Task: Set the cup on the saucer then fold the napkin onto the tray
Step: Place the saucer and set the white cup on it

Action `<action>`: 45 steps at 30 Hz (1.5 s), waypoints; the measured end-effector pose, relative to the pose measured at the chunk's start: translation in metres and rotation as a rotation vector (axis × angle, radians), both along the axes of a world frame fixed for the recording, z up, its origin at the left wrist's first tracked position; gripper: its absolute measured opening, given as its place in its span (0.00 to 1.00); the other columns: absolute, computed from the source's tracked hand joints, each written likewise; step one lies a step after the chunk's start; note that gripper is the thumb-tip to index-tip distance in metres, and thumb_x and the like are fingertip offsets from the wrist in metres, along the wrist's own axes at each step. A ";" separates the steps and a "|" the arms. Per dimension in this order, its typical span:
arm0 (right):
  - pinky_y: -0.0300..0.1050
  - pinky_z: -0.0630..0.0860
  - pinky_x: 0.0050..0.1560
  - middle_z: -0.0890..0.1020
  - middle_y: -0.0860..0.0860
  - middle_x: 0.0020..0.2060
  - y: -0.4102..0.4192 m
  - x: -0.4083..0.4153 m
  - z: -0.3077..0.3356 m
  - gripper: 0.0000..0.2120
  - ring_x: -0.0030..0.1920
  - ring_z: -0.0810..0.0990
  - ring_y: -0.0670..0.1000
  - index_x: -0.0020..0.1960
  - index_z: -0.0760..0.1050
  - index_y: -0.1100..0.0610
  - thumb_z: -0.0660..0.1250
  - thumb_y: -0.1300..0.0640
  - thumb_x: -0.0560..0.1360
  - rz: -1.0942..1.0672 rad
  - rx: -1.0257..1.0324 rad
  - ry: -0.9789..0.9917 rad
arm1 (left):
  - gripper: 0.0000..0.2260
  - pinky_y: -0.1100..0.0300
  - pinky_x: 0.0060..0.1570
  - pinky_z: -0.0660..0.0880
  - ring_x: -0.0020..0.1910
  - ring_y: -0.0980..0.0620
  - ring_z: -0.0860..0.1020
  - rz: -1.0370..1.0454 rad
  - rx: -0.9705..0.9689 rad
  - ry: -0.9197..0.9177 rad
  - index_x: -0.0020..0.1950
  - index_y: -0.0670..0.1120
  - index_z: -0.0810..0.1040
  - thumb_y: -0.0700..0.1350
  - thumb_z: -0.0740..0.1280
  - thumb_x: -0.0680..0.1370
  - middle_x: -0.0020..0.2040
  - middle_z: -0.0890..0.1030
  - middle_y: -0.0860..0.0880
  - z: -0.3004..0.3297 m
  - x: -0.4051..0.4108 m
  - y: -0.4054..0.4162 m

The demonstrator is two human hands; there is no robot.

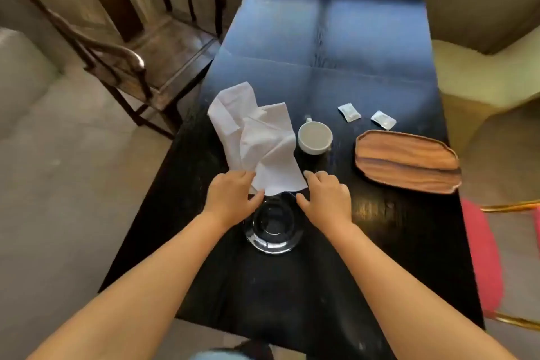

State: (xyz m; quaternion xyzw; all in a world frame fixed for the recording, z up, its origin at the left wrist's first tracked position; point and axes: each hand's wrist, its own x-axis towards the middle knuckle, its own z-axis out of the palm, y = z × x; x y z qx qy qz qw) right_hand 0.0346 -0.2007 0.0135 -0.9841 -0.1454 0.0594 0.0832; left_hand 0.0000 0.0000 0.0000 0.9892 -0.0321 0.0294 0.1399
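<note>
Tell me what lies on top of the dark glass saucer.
One corner of the crumpled white napkin covers the dark glass saucer's far rim; that rim is hidden. No cup there.

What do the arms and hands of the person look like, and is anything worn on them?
Both arms are bare from the bottom edge of the picture to the wrist; no sleeve shows. The left hand and right hand wear no glove, and no ring, watch or bracelet can be seen. The fingernails look short and unpainted, though the picture is slightly blurred.
</note>
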 end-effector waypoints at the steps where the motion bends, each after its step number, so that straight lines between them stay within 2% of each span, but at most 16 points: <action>1: 0.50 0.71 0.51 0.76 0.54 0.58 0.002 -0.003 -0.005 0.25 0.56 0.74 0.56 0.68 0.65 0.55 0.63 0.46 0.74 -0.010 -0.037 0.038 | 0.20 0.53 0.42 0.73 0.44 0.46 0.79 0.013 0.028 0.039 0.58 0.44 0.76 0.57 0.62 0.75 0.48 0.82 0.47 -0.006 -0.004 0.002; 3: 0.49 0.72 0.51 0.75 0.53 0.58 0.002 -0.009 -0.023 0.25 0.56 0.74 0.55 0.68 0.64 0.54 0.63 0.46 0.74 -0.027 -0.058 0.081 | 0.21 0.55 0.40 0.72 0.42 0.47 0.78 0.029 0.054 0.089 0.59 0.45 0.74 0.58 0.59 0.75 0.47 0.81 0.48 -0.024 -0.012 0.005; 6: 0.49 0.72 0.52 0.74 0.54 0.60 -0.002 -0.019 -0.046 0.26 0.57 0.73 0.55 0.69 0.63 0.54 0.62 0.46 0.75 -0.050 -0.113 0.179 | 0.23 0.54 0.42 0.72 0.47 0.47 0.78 0.065 0.050 0.203 0.63 0.45 0.72 0.59 0.60 0.75 0.51 0.80 0.48 -0.049 -0.026 0.008; 10: 0.48 0.72 0.52 0.74 0.54 0.59 -0.002 -0.026 -0.067 0.27 0.58 0.74 0.55 0.69 0.61 0.55 0.63 0.47 0.74 -0.079 -0.139 0.252 | 0.20 0.56 0.40 0.70 0.47 0.48 0.78 0.076 0.081 0.272 0.59 0.46 0.73 0.58 0.62 0.74 0.50 0.79 0.48 -0.070 -0.036 0.008; 13: 0.49 0.74 0.51 0.75 0.55 0.58 0.002 -0.031 -0.075 0.28 0.57 0.74 0.55 0.69 0.60 0.55 0.66 0.50 0.73 -0.108 -0.099 0.316 | 0.16 0.57 0.41 0.70 0.46 0.49 0.77 0.105 0.034 0.301 0.56 0.47 0.74 0.57 0.63 0.74 0.49 0.78 0.49 -0.079 -0.040 0.008; 15: 0.50 0.76 0.50 0.76 0.55 0.57 0.003 -0.033 -0.077 0.29 0.57 0.75 0.56 0.70 0.59 0.55 0.67 0.54 0.73 -0.174 0.004 0.371 | 0.16 0.55 0.42 0.72 0.48 0.48 0.76 0.130 -0.012 0.328 0.57 0.47 0.74 0.55 0.64 0.74 0.50 0.77 0.48 -0.082 -0.042 0.006; 21: 0.54 0.78 0.52 0.75 0.58 0.55 0.006 -0.039 -0.083 0.27 0.51 0.78 0.57 0.70 0.59 0.55 0.64 0.63 0.73 -0.296 0.243 0.470 | 0.12 0.58 0.41 0.70 0.46 0.51 0.76 0.319 -0.300 0.426 0.56 0.48 0.73 0.46 0.67 0.74 0.48 0.77 0.50 -0.087 -0.048 -0.007; 24: 0.48 0.76 0.50 0.75 0.57 0.53 0.001 -0.038 -0.086 0.26 0.50 0.77 0.54 0.68 0.61 0.54 0.64 0.66 0.73 -0.326 0.326 0.483 | 0.10 0.56 0.46 0.76 0.45 0.52 0.77 0.444 -0.508 0.454 0.54 0.47 0.75 0.40 0.67 0.73 0.46 0.78 0.51 -0.087 -0.053 -0.016; 26: 0.44 0.73 0.46 0.76 0.54 0.51 -0.009 -0.038 -0.087 0.26 0.46 0.74 0.51 0.66 0.63 0.51 0.64 0.67 0.72 -0.358 0.390 0.478 | 0.10 0.58 0.43 0.78 0.41 0.53 0.79 0.507 -0.627 0.451 0.53 0.47 0.76 0.38 0.66 0.74 0.42 0.78 0.53 -0.085 -0.057 -0.024; 29: 0.47 0.75 0.48 0.76 0.53 0.49 -0.037 -0.040 -0.084 0.26 0.46 0.76 0.51 0.66 0.65 0.49 0.63 0.67 0.71 -0.429 0.501 0.476 | 0.13 0.67 0.37 0.74 0.35 0.56 0.79 0.537 -0.760 0.435 0.57 0.50 0.77 0.37 0.64 0.75 0.41 0.77 0.57 -0.079 -0.061 -0.046; 31: 0.50 0.77 0.51 0.77 0.54 0.48 -0.063 -0.044 -0.082 0.27 0.47 0.77 0.53 0.66 0.66 0.48 0.63 0.67 0.71 -0.481 0.573 0.474 | 0.15 0.70 0.33 0.74 0.33 0.59 0.80 0.529 -0.820 0.431 0.58 0.52 0.77 0.38 0.65 0.75 0.41 0.78 0.57 -0.075 -0.061 -0.066; 33: 0.46 0.76 0.47 0.77 0.52 0.45 -0.094 -0.048 -0.080 0.27 0.43 0.77 0.51 0.65 0.67 0.48 0.63 0.68 0.70 -0.533 0.630 0.457 | 0.16 0.71 0.33 0.75 0.32 0.62 0.79 0.504 -0.872 0.426 0.60 0.52 0.76 0.37 0.65 0.75 0.40 0.79 0.56 -0.071 -0.059 -0.090; 35: 0.38 0.73 0.41 0.76 0.48 0.41 -0.126 -0.053 -0.077 0.27 0.40 0.75 0.46 0.65 0.68 0.46 0.63 0.68 0.71 -0.581 0.665 0.433 | 0.18 0.68 0.37 0.76 0.32 0.62 0.80 0.492 -0.922 0.428 0.62 0.52 0.74 0.37 0.66 0.74 0.39 0.79 0.54 -0.070 -0.055 -0.118; 37: 0.36 0.71 0.38 0.74 0.46 0.40 -0.159 -0.054 -0.075 0.27 0.38 0.75 0.46 0.64 0.69 0.45 0.64 0.68 0.71 -0.624 0.690 0.412 | 0.19 0.64 0.40 0.77 0.31 0.61 0.80 0.483 -0.967 0.435 0.63 0.51 0.74 0.36 0.66 0.74 0.39 0.79 0.54 -0.070 -0.051 -0.147; 41: 0.42 0.77 0.39 0.75 0.47 0.41 -0.223 -0.052 -0.073 0.28 0.37 0.76 0.49 0.63 0.69 0.42 0.64 0.68 0.70 -0.667 0.718 0.389 | 0.18 0.65 0.38 0.78 0.34 0.59 0.81 0.413 -1.029 0.463 0.62 0.51 0.74 0.36 0.66 0.74 0.39 0.80 0.54 -0.075 -0.040 -0.205; 45: 0.48 0.77 0.39 0.74 0.47 0.38 -0.278 -0.047 -0.079 0.29 0.32 0.73 0.49 0.59 0.70 0.39 0.63 0.70 0.69 -0.696 0.731 0.348 | 0.19 0.68 0.35 0.78 0.36 0.58 0.82 0.317 -1.057 0.500 0.61 0.54 0.74 0.35 0.66 0.74 0.40 0.81 0.53 -0.085 -0.030 -0.255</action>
